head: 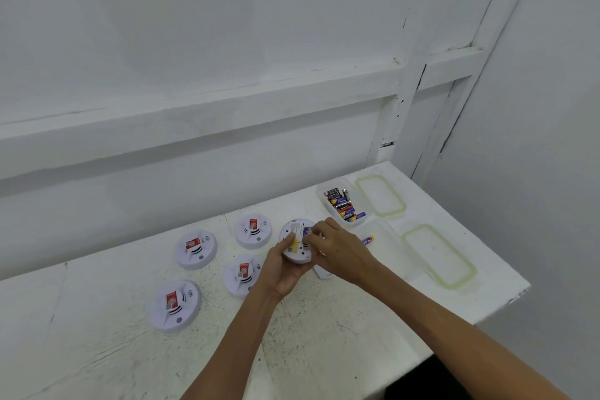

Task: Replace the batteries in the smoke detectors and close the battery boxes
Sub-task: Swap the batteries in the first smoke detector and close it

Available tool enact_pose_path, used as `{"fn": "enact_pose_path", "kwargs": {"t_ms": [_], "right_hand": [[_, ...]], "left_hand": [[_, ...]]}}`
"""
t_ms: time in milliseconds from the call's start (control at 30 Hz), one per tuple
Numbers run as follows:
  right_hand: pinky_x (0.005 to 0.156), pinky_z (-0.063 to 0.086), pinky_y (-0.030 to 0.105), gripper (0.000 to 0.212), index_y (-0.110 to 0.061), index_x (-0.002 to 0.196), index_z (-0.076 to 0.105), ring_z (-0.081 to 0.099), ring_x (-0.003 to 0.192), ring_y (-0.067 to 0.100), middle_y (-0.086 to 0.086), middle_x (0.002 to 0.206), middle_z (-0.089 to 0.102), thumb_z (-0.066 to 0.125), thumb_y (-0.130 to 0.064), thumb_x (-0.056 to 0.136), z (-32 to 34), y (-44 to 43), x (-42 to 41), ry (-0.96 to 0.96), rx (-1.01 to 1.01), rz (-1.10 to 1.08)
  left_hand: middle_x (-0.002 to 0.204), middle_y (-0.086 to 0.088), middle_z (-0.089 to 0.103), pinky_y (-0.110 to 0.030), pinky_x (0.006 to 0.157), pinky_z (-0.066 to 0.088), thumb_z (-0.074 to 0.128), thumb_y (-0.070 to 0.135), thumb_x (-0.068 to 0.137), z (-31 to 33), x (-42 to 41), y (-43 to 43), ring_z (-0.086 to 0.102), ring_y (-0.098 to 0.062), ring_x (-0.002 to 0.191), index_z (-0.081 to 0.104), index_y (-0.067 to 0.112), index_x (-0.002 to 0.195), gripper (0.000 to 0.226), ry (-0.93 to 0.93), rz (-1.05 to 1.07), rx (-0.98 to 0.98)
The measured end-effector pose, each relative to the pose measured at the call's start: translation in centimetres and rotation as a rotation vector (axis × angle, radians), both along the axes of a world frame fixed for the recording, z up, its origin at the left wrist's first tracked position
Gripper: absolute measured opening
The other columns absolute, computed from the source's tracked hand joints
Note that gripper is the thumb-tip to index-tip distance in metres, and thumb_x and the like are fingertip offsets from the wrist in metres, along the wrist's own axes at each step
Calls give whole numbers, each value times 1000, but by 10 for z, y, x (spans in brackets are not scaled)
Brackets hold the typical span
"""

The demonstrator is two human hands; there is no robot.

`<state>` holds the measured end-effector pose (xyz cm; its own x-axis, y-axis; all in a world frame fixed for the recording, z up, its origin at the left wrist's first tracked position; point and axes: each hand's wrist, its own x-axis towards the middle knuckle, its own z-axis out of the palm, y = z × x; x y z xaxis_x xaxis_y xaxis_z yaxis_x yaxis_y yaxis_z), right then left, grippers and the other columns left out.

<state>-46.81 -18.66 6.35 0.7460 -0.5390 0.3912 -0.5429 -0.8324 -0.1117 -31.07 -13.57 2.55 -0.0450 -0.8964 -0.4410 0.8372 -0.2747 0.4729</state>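
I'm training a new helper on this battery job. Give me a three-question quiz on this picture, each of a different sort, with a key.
1. True or false: the left hand holds a smoke detector with its back turned up.
2. How many detectors lie on the table with no hand on them?
A) two B) four C) six
3. Fill in: the loose battery lies in the ____ of the two clear containers.

Key:
1. True; the right hand works at its battery bay.
2. B; one is at, with three more around it.
3. Nearer; the farther container holds the pile of batteries.
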Motion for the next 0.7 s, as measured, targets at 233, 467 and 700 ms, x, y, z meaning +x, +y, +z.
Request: {"fn": "enact_pose_path", "kwargs": {"t_ms": [233,467,700], "right_hand": [[82,58,34,32,-7,116,72,66,89,18,8,106,69,61,-3,87,-10,-4,1,-300,439,-255],[80,51,26,29,-12,115,74,63,86,18,6,105,67,61,-2,91,-8,-14,-21,-217,407,-284],[66,39,26,27,-6,105,77,60,76,24,14,94,73,55,3,91,-26,-31,-86,-188,514,-778]], "left_hand": [[139,-30,59,-55,97,53,65,16,88,-6,-1,0,57,-43,127,50,-3,144,61,-52,57,64],[137,-31,60,-61,95,51,65,15,87,-10,-6,3,52,-49,133,52,-2,142,59,-1,28,60],[137,-31,59,-64,95,51,65,15,89,-15,2,2,52,-53,131,49,-2,144,59,43,17,62]]}}
